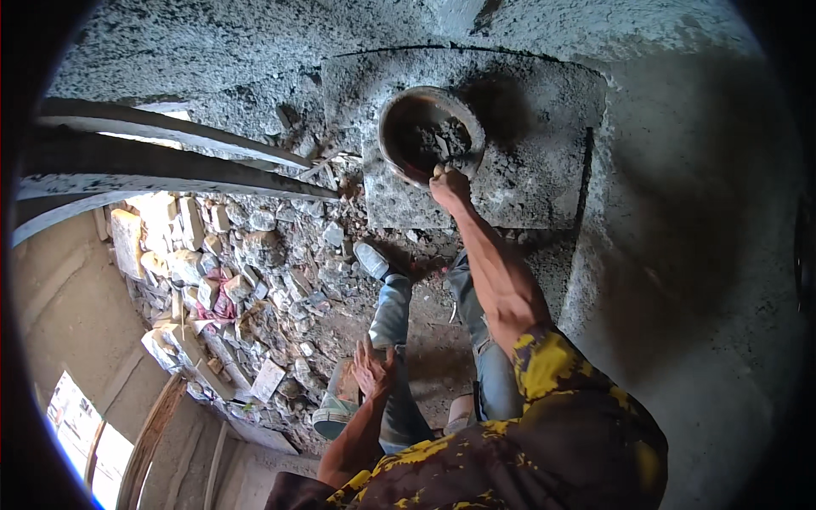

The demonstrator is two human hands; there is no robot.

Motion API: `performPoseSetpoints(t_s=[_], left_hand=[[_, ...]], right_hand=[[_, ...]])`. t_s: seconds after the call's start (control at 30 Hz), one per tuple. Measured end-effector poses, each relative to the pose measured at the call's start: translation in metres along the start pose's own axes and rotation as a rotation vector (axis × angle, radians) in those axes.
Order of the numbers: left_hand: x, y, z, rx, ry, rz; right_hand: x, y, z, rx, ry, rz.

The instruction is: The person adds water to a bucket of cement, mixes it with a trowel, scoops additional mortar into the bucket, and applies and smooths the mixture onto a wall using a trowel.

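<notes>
A round, reddish-brown bowl (393, 161) stands on a rough slab, with dark grey, lumpy material (425, 140) inside. At its near rim, my right hand (450, 187) is closed in a fist. A small, light, flat shape (442, 146) lies in the grey stuff just beyond my fingers; whether I grip it or only the rim is hidden. My left hand (372, 374) lies with fingers spread on my left leg and holds nothing. Beside that hand is a pale green bucket (333, 415), partly covered by my forearm.
Under the bowl is a speckled grey slab (544, 191). Broken stones and rubble (263, 246) cover the ground at left. Long beams (170, 166) jut in from the upper left. A smooth grey surface (680, 212) spreads along the right. A wooden post (153, 438) stands at lower left.
</notes>
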State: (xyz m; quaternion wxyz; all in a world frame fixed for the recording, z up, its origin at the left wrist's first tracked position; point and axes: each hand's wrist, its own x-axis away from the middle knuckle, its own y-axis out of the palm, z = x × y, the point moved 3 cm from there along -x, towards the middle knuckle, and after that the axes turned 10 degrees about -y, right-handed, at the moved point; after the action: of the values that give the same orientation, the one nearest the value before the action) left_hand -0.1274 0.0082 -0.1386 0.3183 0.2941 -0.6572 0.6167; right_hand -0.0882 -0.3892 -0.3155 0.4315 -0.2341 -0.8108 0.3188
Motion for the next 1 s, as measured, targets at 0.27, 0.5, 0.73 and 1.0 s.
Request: performPoseSetpoints(t_s=[0.27, 0.5, 0.73, 1.0], left_hand=[[0.009, 0.030, -0.016, -0.072, -0.122, -0.013], [0.003, 0.030, -0.010, -0.081, -0.130, 0.014], [-0.030, 0.019, -0.028, 0.163, 0.109, 0.158], [-0.309, -0.096, 0.217, 0.565, 0.536, 0.224]], right_hand=[[0.074, -0.073, -0.022, -1.349, 0.590, -0.201], [0.038, -0.043, -0.018, -0.981, 0.387, -0.102], [0.024, -0.018, -0.059, -0.049, -0.071, -0.250], [-0.006, -0.086, -0.055, 0.227, -0.455, 0.065]])
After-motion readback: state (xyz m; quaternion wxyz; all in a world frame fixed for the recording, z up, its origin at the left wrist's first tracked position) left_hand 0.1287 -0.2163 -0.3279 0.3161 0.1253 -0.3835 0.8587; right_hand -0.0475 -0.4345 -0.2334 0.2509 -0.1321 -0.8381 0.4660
